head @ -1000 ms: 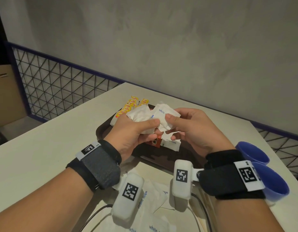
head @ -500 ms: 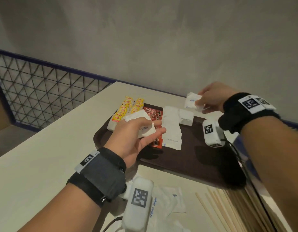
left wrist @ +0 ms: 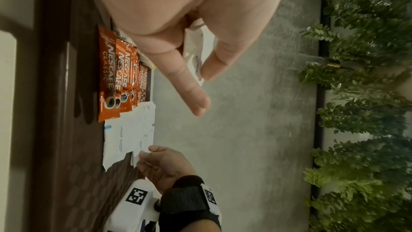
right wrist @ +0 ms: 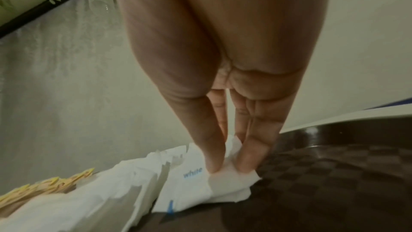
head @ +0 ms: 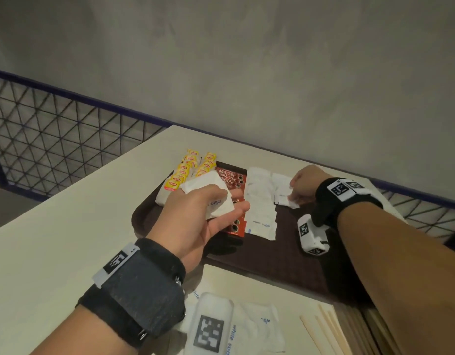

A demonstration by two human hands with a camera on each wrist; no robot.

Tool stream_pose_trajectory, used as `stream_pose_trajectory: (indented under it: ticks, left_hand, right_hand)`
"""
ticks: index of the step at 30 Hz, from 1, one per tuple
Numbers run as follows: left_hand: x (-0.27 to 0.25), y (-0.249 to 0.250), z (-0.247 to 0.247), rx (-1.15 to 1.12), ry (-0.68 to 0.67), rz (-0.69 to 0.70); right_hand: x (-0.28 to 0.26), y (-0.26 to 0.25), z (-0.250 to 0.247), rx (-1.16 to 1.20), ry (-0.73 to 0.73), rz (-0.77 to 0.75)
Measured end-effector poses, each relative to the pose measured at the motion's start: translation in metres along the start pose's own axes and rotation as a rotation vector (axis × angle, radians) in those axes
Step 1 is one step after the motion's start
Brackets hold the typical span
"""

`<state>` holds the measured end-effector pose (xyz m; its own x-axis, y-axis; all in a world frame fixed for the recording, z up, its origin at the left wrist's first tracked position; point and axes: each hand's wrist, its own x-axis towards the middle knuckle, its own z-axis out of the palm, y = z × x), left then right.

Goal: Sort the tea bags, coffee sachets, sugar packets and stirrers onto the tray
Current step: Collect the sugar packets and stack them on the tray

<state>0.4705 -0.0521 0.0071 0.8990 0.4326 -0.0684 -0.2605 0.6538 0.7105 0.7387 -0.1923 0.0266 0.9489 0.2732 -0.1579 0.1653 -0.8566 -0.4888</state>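
Sugar packets look light, thin and limp; paper skin, loose fill, likely to crumple or tear at the serrated ends; best pinched flat by an edge or corner, several stacked at once. Left hand (head: 195, 221) holds a small stack of packets (head: 211, 196) between thumb and fingers above the tray (head: 285, 254), over the coffee row; number in the stack cannot be told. Right hand (head: 301, 184) pinches one packet (right wrist: 225, 183) by its corner with thumb and fingertips, low on the tray's far right, just beside the laid row of sugar (head: 259, 201).

Counts, as far as visible: tea bags (head: 190, 167), yellow tags, two columns at the tray's far left corner, roughly ten, overlapping; coffee sachets (left wrist: 120, 80), red, fanned, at least four; sugar on the tray, overlapped, perhaps five or six; more sugar (head: 254, 326) on the bench (head: 67, 213), at least three; stirrers (head: 331, 331), thin, stiff wooden sticks, on the bench near the right forearm, several, not countable.
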Motion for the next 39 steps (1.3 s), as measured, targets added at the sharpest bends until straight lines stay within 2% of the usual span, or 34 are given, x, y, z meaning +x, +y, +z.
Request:
stream_pose_trajectory:
  ticks: [4,8,14,21,24,26,29,30,33,35,36,39]
  left_hand:
    - [0.0,0.001,0.002,0.009,0.006,0.011]
    - [-0.001,0.003,0.002,-0.046,0.008,-0.018]
    - [-0.002,0.0,0.0,0.054,-0.034,-0.032]
    - [0.004,-0.004,-0.002,0.122,-0.046,-0.056]
    - [0.007,-0.007,-0.004,0.166,-0.019,-0.031]
    - [0.008,-0.007,-0.005,0.186,-0.012,-0.02]
    - [0.008,-0.006,-0.005,0.216,-0.02,-0.009]
    - [0.007,-0.006,-0.005,0.224,-0.018,-0.007]
    - [0.004,-0.004,-0.004,0.253,-0.019,0.005]
    - [0.002,-0.004,-0.002,0.281,-0.036,0.011]
    - [-0.001,-0.005,0.0,0.298,-0.055,0.016]
    - [-0.006,-0.006,0.005,0.334,-0.128,0.011]
  right_hand:
    - [-0.002,-0.005,0.003,-0.112,0.035,0.005]
    - [-0.006,-0.006,0.004,-0.142,-0.029,0.063]
    - [-0.006,-0.002,0.006,-0.041,-0.119,0.121]
    - [-0.004,-0.004,0.013,0.018,-0.085,0.119]
    - [-0.011,-0.011,0.007,-0.104,-0.065,0.084]
    - [-0.023,-0.019,-0.005,-0.133,0.0,0.05]
    - [-0.057,-0.038,-0.025,0.188,0.04,-0.011]
    - [-0.077,-0.045,-0.029,0.331,0.001,-0.032]
    - [-0.147,-0.054,-0.029,0.709,-0.359,-0.077]
    - [-0.184,-0.051,-0.018,0.802,-0.534,-0.114]
    - [-0.196,-0.046,-0.01,0.799,-0.544,-0.144]
    - [-0.212,-0.028,0.017,0.93,-0.407,-0.182]
